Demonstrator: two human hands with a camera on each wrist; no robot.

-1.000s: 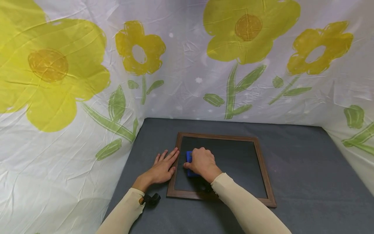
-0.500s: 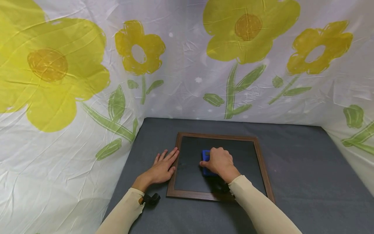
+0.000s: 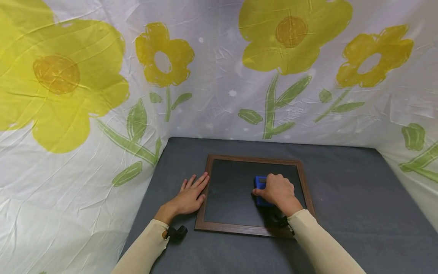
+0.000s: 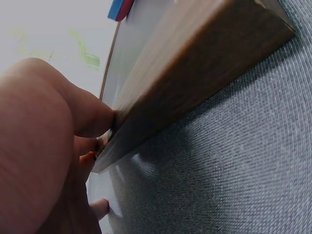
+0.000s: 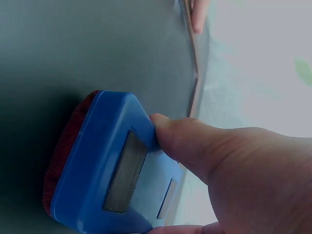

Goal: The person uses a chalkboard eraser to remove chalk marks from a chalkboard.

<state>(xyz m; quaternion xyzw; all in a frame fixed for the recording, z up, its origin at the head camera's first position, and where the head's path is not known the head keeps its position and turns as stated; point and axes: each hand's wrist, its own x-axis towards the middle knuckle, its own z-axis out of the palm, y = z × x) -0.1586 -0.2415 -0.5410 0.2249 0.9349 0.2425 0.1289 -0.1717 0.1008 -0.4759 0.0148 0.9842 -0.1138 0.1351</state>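
A chalkboard [image 3: 232, 194] in a brown wooden frame lies flat on the dark cloth. My right hand [image 3: 280, 192] grips a blue board eraser [image 3: 261, 182] on the right half of the board's surface. In the right wrist view the eraser [image 5: 105, 161] shows a dark red felt underside against the board, with my thumb [image 5: 178, 139] on its near side. My left hand [image 3: 188, 198] rests with fingers spread at the frame's left edge. Up close in the left wrist view, its thumb [image 4: 92, 114] touches the side of the wooden frame [image 4: 165, 73].
Dark grey cloth [image 3: 349, 198] covers the table around the board. Behind and at both sides hangs a white sheet [image 3: 212, 76] printed with yellow flowers. A black wrist device [image 3: 177, 233] sits on the left wrist.
My right hand has slid the eraser rightward across the board, from near the left side to right of the middle. The left hand has stayed at the frame.
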